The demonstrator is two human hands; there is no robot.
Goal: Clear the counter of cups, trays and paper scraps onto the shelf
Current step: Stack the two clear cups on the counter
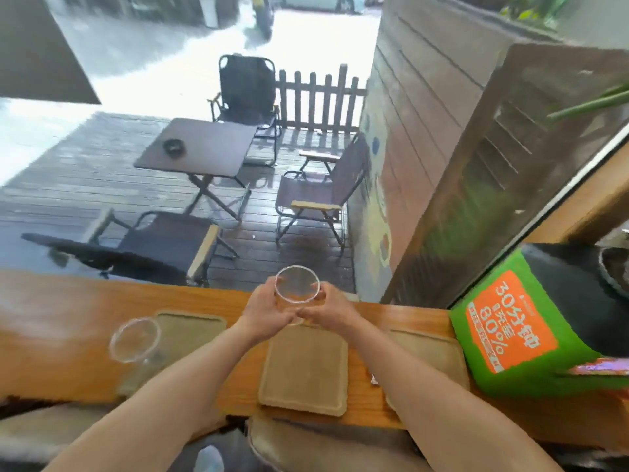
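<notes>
Now, both forearms reach straight out over the wooden counter (68,318), angling inward so the wrists nearly meet at the middle. The left hand (269,306) and the right hand (332,308) wrap a clear cup (297,287) from either side, fingers curled round its wall and fingertips touching each other just beneath it. That's a firm two-handed grip, with the cup upright and its open rim facing up. It sits over the far edge of the counter, just beyond the middle tray (304,369). The cup's base I can't make out, as it is buried behind the fingers, and the glassy wall shows through to the decking outside. Over to the left, a second cup (134,338) leans tilted at the near corner of the left tray (190,327). Its lower part is smeared by blur, so I can't say whether it rests on the tray or on the wood. The right tray (432,352) lies partly under the right forearm, its near edge hidden. Between the middle and right trays there's a small pale paper scrap (374,379), too tiny and blurred to tell more. A green and orange sign (510,321) leans at the counter's right end, with its lower corner cut by something purple I can't identify.
</notes>
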